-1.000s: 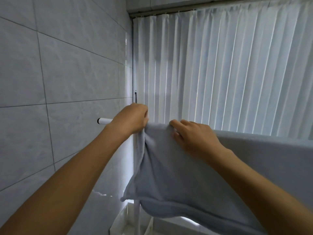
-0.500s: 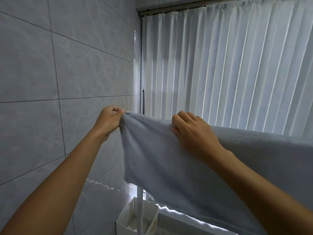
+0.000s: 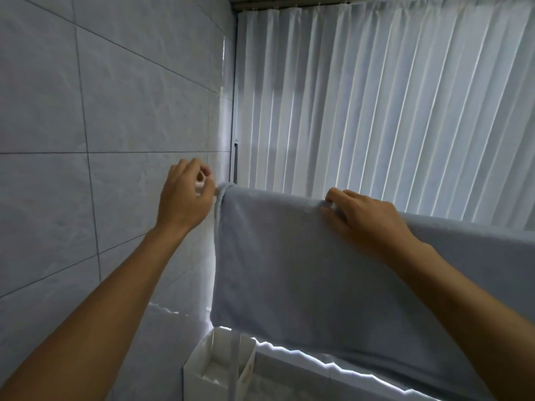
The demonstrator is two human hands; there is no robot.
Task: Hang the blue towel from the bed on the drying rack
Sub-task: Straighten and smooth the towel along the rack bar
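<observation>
Two hands: both raised at the top fold of the blue towel [image 3: 304, 256], one at each side of its left half.
Tiled wall [image 3: 86, 111]: grey marbled tiles with dark joints, left of the towel, running back to the corner behind the towel's left edge.
Left hand [image 3: 185, 198]: just left of the towel's left corner, back of the hand toward the camera.
Left fingers [image 3: 199, 169]: curled loosely, thumb and forefinger near each other with a gap between; a pale bit shows beside them, but whether they pinch the towel's edge or only touch it cannot be told.
Towel corner: bunched into a small roll at the top left, beside the left thumb.
Blue towel: draped over a bar that it hides, hanging flat and smooth, its top fold sloping down to the right and out of view.
Rack upright [image 3: 233, 369]: a thin white post below the towel's lower left corner.
White box [image 3: 202, 377]: open-topped with a divider, below the towel's lower left corner, around the foot of the post.
Right hand [image 3: 364, 218]: on the top fold, right of the left corner.
Right fingers [image 3: 333, 195]: hooked over the fold, thumb on the near face, clamping the cloth.
Curtain [image 3: 376, 96]: white, pleated, backlit, behind and above the towel.
Light strip: bright jagged line under the towel's bottom hem.
</observation>
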